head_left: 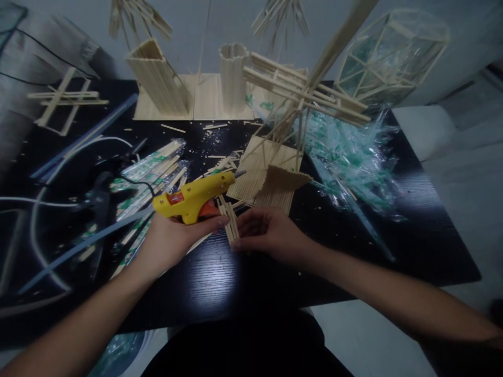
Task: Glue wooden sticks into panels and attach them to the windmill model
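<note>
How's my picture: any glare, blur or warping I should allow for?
Head view: dim light; pale glare on the black table, near edge and right side; shiny highlights on the plastic wrappers; outer edges smeared and stretched; the yellow glue gun reads clearer.

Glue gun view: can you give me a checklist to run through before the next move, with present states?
1. Glue gun in the left hand: ok.
2. Nozzle pointing away from both hands: ok.
3. Small stick bundle steadied: ok, left thumb and right hand both on it.
4. Gun hot: cannot tell.
5. Table free of loose scraps: not ok, scattered beyond the gun.
</note>
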`<state>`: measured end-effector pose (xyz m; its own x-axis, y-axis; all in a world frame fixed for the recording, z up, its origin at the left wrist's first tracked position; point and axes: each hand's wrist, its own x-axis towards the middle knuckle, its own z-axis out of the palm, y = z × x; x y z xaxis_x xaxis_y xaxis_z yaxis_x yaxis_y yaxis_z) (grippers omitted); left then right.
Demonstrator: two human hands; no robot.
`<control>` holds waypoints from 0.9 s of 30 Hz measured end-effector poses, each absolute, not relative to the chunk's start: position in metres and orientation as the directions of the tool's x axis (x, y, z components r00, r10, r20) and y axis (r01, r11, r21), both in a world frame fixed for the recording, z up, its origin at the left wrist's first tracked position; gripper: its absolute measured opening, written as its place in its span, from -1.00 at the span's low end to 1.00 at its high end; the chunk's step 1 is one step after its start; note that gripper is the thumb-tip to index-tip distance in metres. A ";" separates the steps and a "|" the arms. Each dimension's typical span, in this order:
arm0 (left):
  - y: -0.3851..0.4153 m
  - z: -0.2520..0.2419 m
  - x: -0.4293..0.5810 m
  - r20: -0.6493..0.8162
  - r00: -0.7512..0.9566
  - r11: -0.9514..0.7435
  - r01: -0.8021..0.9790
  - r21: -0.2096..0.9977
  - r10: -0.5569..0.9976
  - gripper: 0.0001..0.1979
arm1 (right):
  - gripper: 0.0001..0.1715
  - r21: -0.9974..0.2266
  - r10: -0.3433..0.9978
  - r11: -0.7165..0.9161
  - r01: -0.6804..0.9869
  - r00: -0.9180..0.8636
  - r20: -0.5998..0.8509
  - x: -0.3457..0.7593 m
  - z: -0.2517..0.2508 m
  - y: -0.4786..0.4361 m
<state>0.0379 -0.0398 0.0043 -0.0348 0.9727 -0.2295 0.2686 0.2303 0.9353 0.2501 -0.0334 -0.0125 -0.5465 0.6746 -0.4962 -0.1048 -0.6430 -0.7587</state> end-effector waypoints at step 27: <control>-0.029 0.006 0.020 -0.164 -0.346 0.204 0.083 0.975 0.924 -0.59 | -0.58 -0.800 0.776 -0.546 -0.249 -0.509 -0.372 0.250 -0.019 -0.037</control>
<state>0.0198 -0.0287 0.0060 -0.3457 0.9240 -0.1636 0.0835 0.2039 0.9754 0.2501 -0.0371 -0.0192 -0.5094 0.7761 -0.3718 -0.2491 -0.5465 -0.7996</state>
